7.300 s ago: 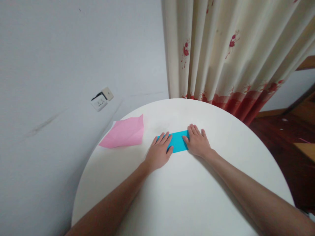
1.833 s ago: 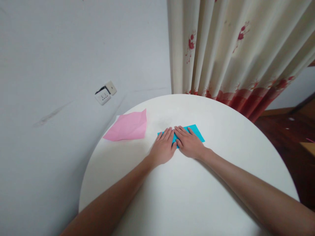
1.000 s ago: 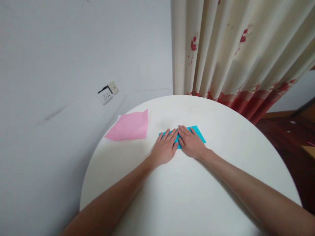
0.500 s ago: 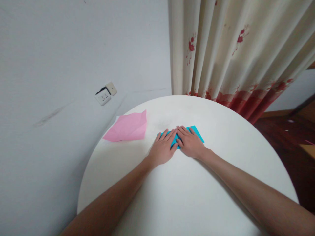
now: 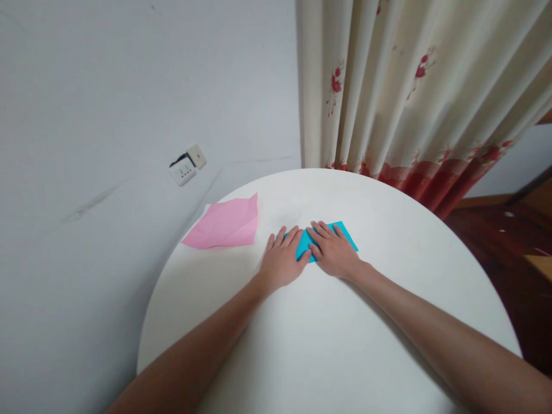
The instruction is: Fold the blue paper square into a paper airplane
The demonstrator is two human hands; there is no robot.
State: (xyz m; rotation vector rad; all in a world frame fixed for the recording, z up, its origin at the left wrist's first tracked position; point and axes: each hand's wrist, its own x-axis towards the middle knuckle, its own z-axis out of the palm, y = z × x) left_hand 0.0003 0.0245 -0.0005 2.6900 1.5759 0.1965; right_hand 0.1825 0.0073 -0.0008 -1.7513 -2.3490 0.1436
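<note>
A blue sheet of paper point(image 5: 306, 244), apparently folded into a long strip, lies flat on the round white table point(image 5: 340, 333). My left hand point(image 5: 283, 259) rests palm down over its left end, fingers stretched out. Flat on the right part lies my right hand point(image 5: 332, 248), fingers extended and its thumb near the left thumb. Between the hands a patch of blue shows, and the right corner sticks out past my right hand. Both palms hide the rest of the paper.
Pink paper point(image 5: 226, 223) with a raised corner lies at the table's left edge, with a bit of white under it. A wall with a socket point(image 5: 183, 171) stands on the left. Behind the table hangs a cream curtain point(image 5: 371, 92) with red flowers.
My left hand has slid a little to the left along the blue paper, so more blue shows between the hands. My right hand stays in place.
</note>
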